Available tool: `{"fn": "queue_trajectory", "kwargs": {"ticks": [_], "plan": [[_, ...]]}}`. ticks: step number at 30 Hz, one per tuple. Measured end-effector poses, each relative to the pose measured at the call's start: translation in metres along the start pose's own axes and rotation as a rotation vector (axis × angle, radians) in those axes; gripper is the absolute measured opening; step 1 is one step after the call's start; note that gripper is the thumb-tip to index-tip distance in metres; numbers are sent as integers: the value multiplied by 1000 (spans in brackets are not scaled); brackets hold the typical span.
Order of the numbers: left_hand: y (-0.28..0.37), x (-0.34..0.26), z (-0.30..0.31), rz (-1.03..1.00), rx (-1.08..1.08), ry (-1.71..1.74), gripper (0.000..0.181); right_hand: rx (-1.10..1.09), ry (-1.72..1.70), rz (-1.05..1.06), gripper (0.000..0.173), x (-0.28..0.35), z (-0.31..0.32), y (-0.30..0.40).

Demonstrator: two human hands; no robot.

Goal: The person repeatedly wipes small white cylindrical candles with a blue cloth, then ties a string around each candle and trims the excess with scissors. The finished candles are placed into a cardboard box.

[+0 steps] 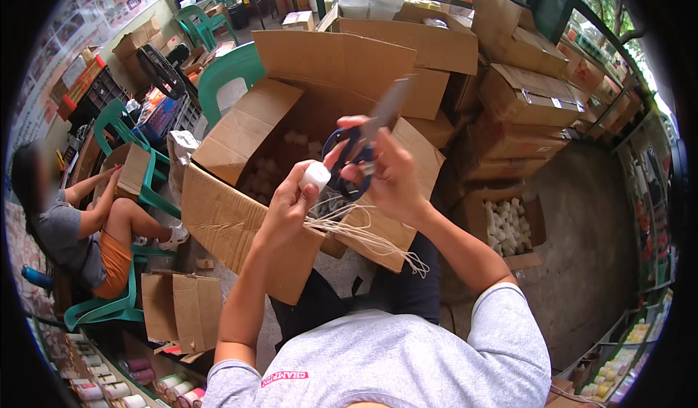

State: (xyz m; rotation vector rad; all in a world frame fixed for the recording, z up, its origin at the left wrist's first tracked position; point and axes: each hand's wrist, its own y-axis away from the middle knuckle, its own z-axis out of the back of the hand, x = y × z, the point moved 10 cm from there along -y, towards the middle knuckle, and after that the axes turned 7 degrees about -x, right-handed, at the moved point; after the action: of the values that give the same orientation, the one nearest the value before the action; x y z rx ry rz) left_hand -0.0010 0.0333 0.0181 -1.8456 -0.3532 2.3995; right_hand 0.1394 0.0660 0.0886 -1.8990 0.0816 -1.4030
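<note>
Between the fingers and thumb of my left hand [290,201] is a small white candle [315,175], its round end turned up. My right hand [393,176] grips a pair of blue-handled scissors [388,108], blades pointing up and away from me. The scissors' handles are close to the candle's right side. Both hands are above a large open cardboard box [251,135], where several white candles [262,176] lie inside. A bundle of white wick strings [365,239] trails over the box's near flap, below my hands.
An open carton [537,217] of white candles sits on the floor at right, near stacked cardboard boxes [518,135]. A seated person [71,228] at left holds a box. Green plastic chairs [232,73], a black fan [161,70] and an open box [182,312] stand leftward.
</note>
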Motion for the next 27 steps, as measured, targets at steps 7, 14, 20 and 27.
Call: {"fn": "queue_trajectory", "kwargs": {"ticks": [7,14,20,27], "plan": [[-8,20,-3,42,29,225,40,-42,-44,-146,48,-25,-3,8],[-50,28,59,116,-208,596,55,-12,-608,-825,54,-74,-36,58],[-52,28,57,66,-222,719,69,-30,-893,-1001,73,-81,-84,68],[-28,22,32,156,-182,908,64,-147,-824,-962,64,-90,-74,60]]}}
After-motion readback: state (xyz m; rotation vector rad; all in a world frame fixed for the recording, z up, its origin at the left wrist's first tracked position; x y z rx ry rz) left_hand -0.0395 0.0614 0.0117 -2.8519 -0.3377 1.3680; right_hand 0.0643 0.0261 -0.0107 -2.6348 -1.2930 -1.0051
